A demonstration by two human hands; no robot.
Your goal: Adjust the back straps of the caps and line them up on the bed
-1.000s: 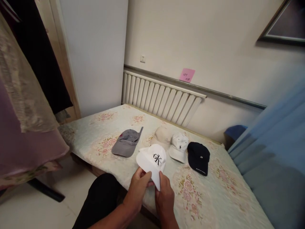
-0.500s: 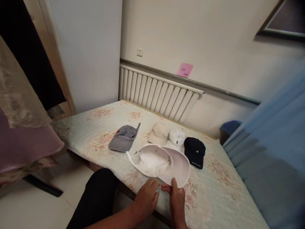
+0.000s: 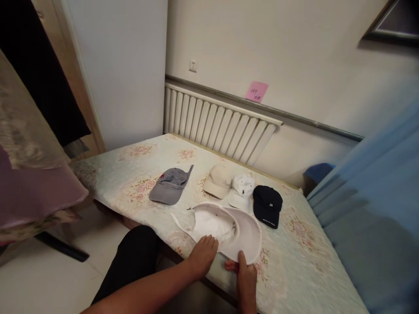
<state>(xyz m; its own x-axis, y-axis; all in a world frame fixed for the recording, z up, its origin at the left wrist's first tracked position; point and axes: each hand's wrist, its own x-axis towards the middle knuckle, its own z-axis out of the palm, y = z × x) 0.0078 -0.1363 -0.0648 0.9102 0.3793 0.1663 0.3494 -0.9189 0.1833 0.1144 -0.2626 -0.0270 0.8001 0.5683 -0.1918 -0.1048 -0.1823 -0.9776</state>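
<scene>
A white cap (image 3: 222, 226) lies upside down near the front edge of the bed (image 3: 131, 174), its inside facing up. My right hand (image 3: 244, 272) pinches the cap's brim at its near edge. My left hand (image 3: 203, 255) rests with fingers stretched flat on the cap's crown. Behind it lie a grey cap (image 3: 170, 189), a beige cap (image 3: 218, 181), a small white cap (image 3: 240, 192) and a black cap (image 3: 266, 205) in a row.
A white radiator (image 3: 219, 124) runs along the wall behind the bed, with a pink note (image 3: 256, 91) above it. Blue fabric (image 3: 376, 209) lies at the right. Clothes (image 3: 29, 144) hang at the left. My dark-trousered knee (image 3: 134, 257) is below the bed's edge.
The white cap was held with its logo up, then turned over. It now lies lower on the bed, and my left hand has moved onto its crown.
</scene>
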